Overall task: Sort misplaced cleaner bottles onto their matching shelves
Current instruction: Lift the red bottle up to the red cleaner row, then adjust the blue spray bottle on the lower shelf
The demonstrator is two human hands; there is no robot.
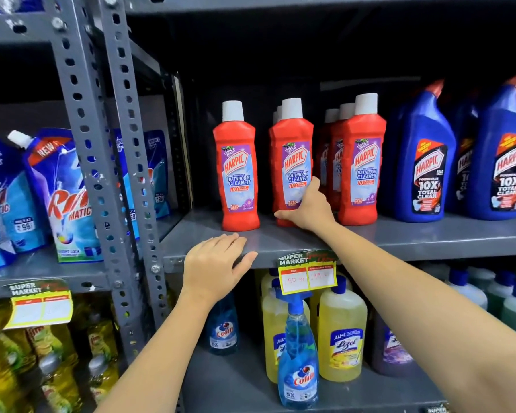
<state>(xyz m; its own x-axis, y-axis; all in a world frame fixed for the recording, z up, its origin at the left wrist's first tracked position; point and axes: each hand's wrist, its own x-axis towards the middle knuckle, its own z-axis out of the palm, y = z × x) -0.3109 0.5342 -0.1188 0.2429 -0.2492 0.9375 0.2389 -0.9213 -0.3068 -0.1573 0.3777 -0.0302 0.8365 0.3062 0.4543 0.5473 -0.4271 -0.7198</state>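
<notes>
Several red Harpic bathroom cleaner bottles with white caps stand on the grey middle shelf (280, 242). One stands alone at the left (237, 171). My right hand (309, 208) grips the lower part of the middle red bottle (294, 162), thumb at its base and fingers behind its right side. More red bottles (362, 165) stand in a row to its right. My left hand (216, 265) rests flat on the shelf's front edge, fingers apart, holding nothing. Blue Harpic toilet cleaner bottles (426, 162) fill the shelf's right end.
A perforated grey upright (102, 174) splits the racks; blue detergent pouches (60, 192) stand left of it. On the lower shelf are blue Colin spray bottles (298, 365), yellow Lizol bottles (343, 332) and a purple bottle. A price tag (307, 274) hangs on the shelf edge.
</notes>
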